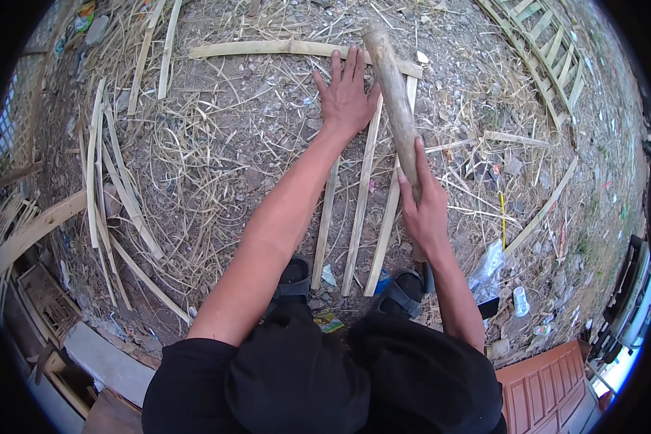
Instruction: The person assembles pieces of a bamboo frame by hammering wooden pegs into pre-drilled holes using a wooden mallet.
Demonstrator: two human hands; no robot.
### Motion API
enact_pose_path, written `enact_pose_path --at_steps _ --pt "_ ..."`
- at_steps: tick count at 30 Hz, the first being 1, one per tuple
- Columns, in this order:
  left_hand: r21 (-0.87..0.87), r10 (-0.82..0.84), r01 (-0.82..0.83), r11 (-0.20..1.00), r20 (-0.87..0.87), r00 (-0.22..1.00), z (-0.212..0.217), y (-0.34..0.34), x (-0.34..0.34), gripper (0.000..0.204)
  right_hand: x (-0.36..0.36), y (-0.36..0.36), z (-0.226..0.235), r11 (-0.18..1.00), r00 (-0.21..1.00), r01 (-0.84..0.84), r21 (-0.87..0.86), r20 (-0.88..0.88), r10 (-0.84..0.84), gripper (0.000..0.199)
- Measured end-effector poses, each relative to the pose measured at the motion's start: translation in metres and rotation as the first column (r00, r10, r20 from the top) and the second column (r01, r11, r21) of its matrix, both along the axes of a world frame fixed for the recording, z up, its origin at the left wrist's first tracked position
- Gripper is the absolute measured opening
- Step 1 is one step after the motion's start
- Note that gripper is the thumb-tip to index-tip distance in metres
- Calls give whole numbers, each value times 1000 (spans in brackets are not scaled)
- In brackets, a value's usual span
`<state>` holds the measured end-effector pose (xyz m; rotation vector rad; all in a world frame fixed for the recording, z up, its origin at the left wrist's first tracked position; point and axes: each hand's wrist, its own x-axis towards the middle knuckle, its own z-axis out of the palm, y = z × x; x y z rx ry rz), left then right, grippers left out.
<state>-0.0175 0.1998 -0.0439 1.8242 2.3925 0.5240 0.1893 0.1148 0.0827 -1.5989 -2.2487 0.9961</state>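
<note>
Slats (362,195) of split bamboo lie side by side on the ground straight ahead of the person, three pale strips with their long axes running away from the feet, crossed at the far end by a wider bamboo strip (267,49) laid from side to side. The left hand (346,94) presses flat on that far end, fingers spread and empty, palm over the slat tops just short of the crosspiece. The right hand (425,210) sits nearer the body and is clenched round the lower end of a thick wooden stick (392,90), a rough, grey-brown, round club that rises forward and slightly left, its blunt tip above the crosspiece and close beside the left hand's fingers. So the club's head is by the left hand, while the right is well back. The slats look thin, stiff and fibrous with splintery edges. Around them lie dry straw, shavings and loose strips (116,181) on bare earth; sandals (405,289) show below.
</note>
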Motion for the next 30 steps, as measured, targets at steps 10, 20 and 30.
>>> enact_pose_path --at_steps 10,20,30 --pt "2 30 -30 1000 42 999 4 -1 4 78 -2 -1 1 995 1000 -1 97 3 1 70" --pt "-71 23 -22 997 0 1000 9 0 3 74 -5 4 9 999 996 1 41 -92 2 70" --pt "210 34 -123 970 384 923 12 -2 -13 53 60 -33 20 932 902 362 -34 -238 -359 70"
